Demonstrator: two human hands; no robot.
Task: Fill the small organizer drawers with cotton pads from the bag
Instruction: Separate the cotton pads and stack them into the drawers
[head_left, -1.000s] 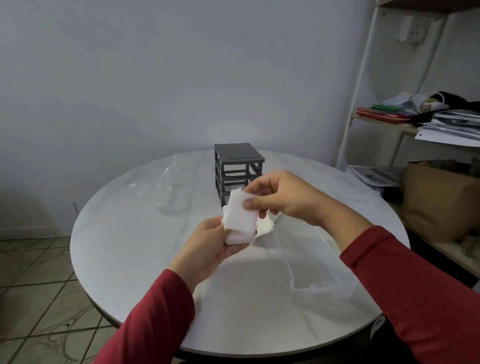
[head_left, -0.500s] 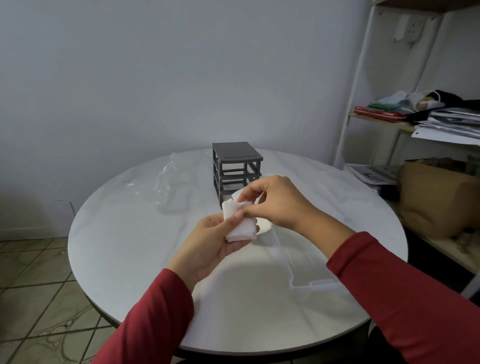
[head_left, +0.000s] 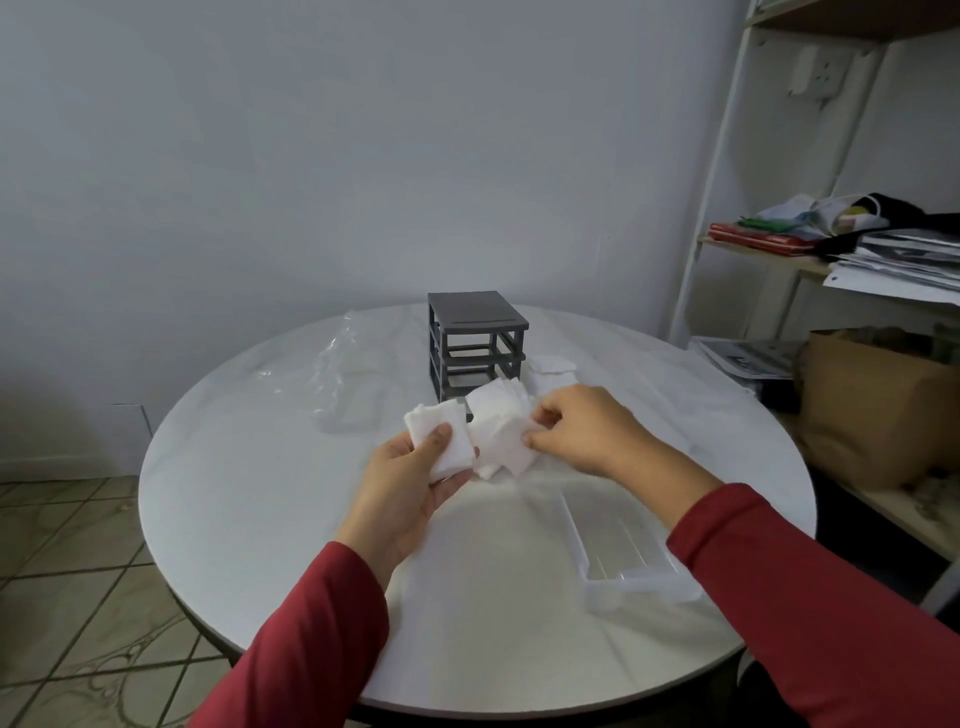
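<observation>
My left hand (head_left: 410, 480) grips a small stack of white cotton pads (head_left: 435, 432) above the middle of the round table. My right hand (head_left: 582, 428) pinches the edge of a second, fanned bunch of pads (head_left: 501, 428) just right of it. Behind both stands the dark grey organizer frame (head_left: 475, 340), its slots without drawers. A clear plastic drawer (head_left: 621, 551) lies on the table at the near right, partly under my right forearm. More white pads (head_left: 553, 371) lie right of the frame. The clear plastic bag (head_left: 345, 382) lies crumpled at the left.
The white round table (head_left: 270, 499) stands against a pale wall. A white shelf unit (head_left: 727, 171) with books and papers (head_left: 904, 257) is at the right, with a brown paper bag (head_left: 878, 405) on a lower shelf. Tiled floor (head_left: 67, 582) shows at the left.
My right hand has drawn a bunch of pads away from the stack in my left hand and spread them to the right. Both hands have dropped slightly toward the table.
</observation>
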